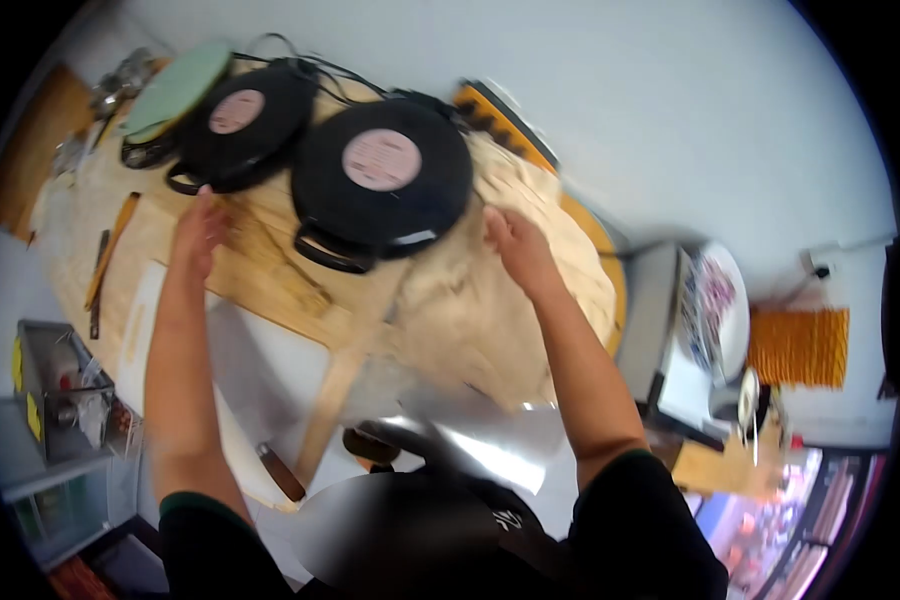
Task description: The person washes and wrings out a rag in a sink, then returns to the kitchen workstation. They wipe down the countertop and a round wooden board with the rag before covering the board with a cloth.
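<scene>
Two round black electric pans with pink labels stand on the wooden table. My left hand (pixel 202 232) is in front of the left pan (pixel 255 140), its fingertips by the pan's front handle; its fingers are blurred, and whether they touch the handle is unclear. My right hand (pixel 515 243) is raised to the right of the larger pan (pixel 425 165), over a crumpled beige cloth (pixel 470 300), with its fingers curled and partly hidden. What it holds, if anything, cannot be made out. Below the pans lie a wooden board (pixel 260 295) and a long wooden strip (pixel 345 375).
A green round lid (pixel 180 90) is at the back left. Sticks (pixel 112 250) lie at the left. A wooden-handled tool (pixel 280 473) and shiny metal sheet (pixel 500 450) are near my body. An orange box (pixel 505 125) is behind; a white bowl (pixel 730 300) stands right.
</scene>
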Tool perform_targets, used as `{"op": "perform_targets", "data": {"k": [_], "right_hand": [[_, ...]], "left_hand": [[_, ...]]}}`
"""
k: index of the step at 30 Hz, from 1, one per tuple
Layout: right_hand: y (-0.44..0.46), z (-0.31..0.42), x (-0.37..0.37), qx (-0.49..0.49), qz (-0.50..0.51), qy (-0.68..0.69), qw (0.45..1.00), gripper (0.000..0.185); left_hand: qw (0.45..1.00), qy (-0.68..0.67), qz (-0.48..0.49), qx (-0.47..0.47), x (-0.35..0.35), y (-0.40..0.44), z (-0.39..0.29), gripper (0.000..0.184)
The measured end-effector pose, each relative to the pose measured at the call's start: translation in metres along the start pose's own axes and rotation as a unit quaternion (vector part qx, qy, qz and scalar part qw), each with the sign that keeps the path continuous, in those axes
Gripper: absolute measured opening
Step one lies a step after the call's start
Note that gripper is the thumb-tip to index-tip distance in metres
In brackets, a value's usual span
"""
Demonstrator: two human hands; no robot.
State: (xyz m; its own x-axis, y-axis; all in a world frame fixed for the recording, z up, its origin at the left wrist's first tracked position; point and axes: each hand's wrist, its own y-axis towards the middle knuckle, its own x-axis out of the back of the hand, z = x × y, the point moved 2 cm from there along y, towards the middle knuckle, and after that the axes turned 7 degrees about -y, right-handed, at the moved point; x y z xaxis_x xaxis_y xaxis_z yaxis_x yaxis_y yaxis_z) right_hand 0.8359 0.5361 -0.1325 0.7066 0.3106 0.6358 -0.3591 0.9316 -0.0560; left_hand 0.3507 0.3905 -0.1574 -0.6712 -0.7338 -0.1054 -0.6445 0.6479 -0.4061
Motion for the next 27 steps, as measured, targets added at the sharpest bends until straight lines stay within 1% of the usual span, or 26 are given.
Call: {"op": "perform_targets", "data": {"k": [1,2,3,6,7,10,11,14,15,16,18,20,23,25,26,27], "right_hand": [[-0.017,-0.007,0.022,0.02,-0.067,-0.059,0.996,0.048],[-0.03,-0.011,0.042,0.048,-0.131,-0.115,0.984,0.051],[-0.042,-0.024,0.059,0.088,-0.156,-0.266,0.947,0.062],[-0.078,-0.067,0.068,-0.033,-0.106,-0.437,0.893,0.07],[-0.082,-0.078,0.068,-0.084,-0.048,-0.44,0.893,0.07],[-0.077,-0.113,0.072,-0.157,0.031,-0.381,0.91,0.069],[-0.074,-0.126,0.072,-0.132,0.012,-0.381,0.915,0.063],[-0.067,-0.103,0.082,-0.02,-0.166,-0.395,0.903,0.053],[-0.059,-0.105,0.081,-0.017,-0.195,-0.403,0.894,0.051],[-0.054,-0.109,0.08,-0.017,-0.223,-0.411,0.884,0.049],[-0.039,-0.121,0.088,-0.046,-0.164,-0.405,0.898,0.047],[-0.025,-0.115,0.097,-0.101,0.013,-0.365,0.926,0.044],[-0.049,-0.101,0.107,-0.052,-0.059,-0.178,0.981,0.039],[-0.073,-0.073,0.116,-0.029,-0.046,0.006,0.998,0.039],[-0.087,-0.056,0.119,-0.015,-0.041,0.099,0.994,0.039],[-0.1,-0.035,0.118,0.02,-0.035,0.096,0.995,0.039]], "left_hand": [[0.999,0.007,0.0,-0.047,-0.001,-0.029,-0.002,0.072],[0.995,0.047,-0.016,-0.082,0.0,-0.053,0.001,0.067],[0.988,0.085,-0.037,-0.123,0.0,-0.076,0.001,0.063],[0.971,0.147,-0.001,-0.19,-0.002,-0.147,0.007,0.053],[0.972,0.156,0.007,-0.178,-0.009,-0.17,0.008,0.049],[0.972,0.18,0.042,-0.146,-0.028,-0.233,0.016,0.041],[0.971,0.182,0.062,-0.142,-0.033,-0.248,0.022,0.04],[0.964,0.192,0.126,-0.131,-0.055,-0.283,0.041,0.035],[0.96,0.196,0.149,-0.13,-0.066,-0.291,0.047,0.034],[0.959,0.206,0.163,-0.107,-0.077,-0.298,0.054,0.034],[0.955,0.222,0.188,-0.062,-0.1,-0.313,0.068,0.035],[0.946,0.233,0.211,-0.078,-0.122,-0.326,0.083,0.038],[0.936,0.246,0.237,-0.078,-0.135,-0.336,0.104,0.041],[0.927,0.257,0.261,-0.077,-0.141,-0.342,0.108,0.044],[0.942,0.221,0.251,-0.039,-0.143,-0.344,0.107,0.045],[0.952,0.186,0.244,-0.001,-0.147,-0.347,0.107,0.045]]}}
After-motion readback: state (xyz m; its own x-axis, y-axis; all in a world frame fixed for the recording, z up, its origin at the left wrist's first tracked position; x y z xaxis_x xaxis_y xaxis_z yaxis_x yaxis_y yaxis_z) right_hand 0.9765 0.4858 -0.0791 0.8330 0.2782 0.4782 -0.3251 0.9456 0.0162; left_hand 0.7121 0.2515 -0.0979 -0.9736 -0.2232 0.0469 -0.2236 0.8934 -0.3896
